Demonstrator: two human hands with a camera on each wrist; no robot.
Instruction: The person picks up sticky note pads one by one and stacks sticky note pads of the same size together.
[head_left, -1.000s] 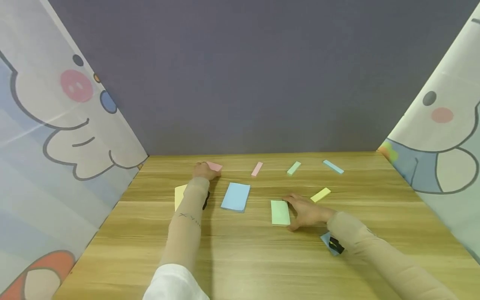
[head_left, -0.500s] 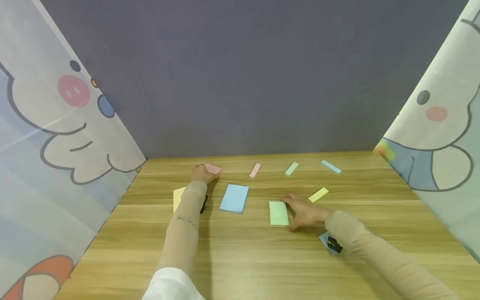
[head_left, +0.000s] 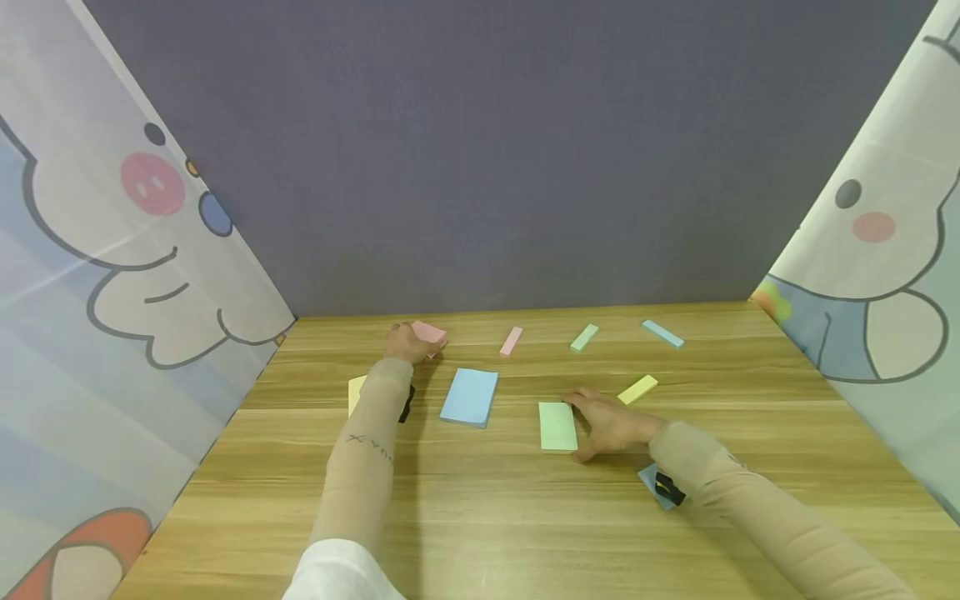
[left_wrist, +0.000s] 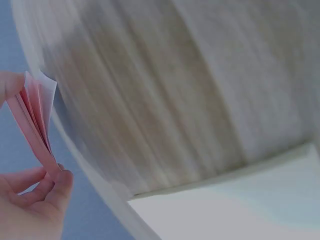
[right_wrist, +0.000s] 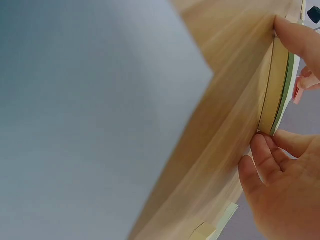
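My left hand [head_left: 405, 343] pinches a pink sticky-note pad [head_left: 429, 332] at the far left of the table. In the left wrist view the pad [left_wrist: 35, 122] sits between thumb and fingers, its sheets fanned apart at one end. My right hand [head_left: 611, 422] holds a light green sticky-note pad [head_left: 558, 426] by its right side, fingers at the far corner and thumb at the near one. The right wrist view shows a thick yellowish layer [right_wrist: 274, 80] under the green between the fingertips. A blue pad [head_left: 470, 397] lies between the hands.
A yellow pad [head_left: 356, 393] is partly hidden by my left forearm. Narrow pink [head_left: 512, 341], green [head_left: 584, 337], blue [head_left: 663, 333] and yellow note strips [head_left: 637, 389] lie toward the back and right. Another blue piece [head_left: 649, 475] lies under my right wrist.
My left hand has shifted slightly, and the pink pad now looks tilted, with more of it showing. The right hand stays on the green pad, unmoved.
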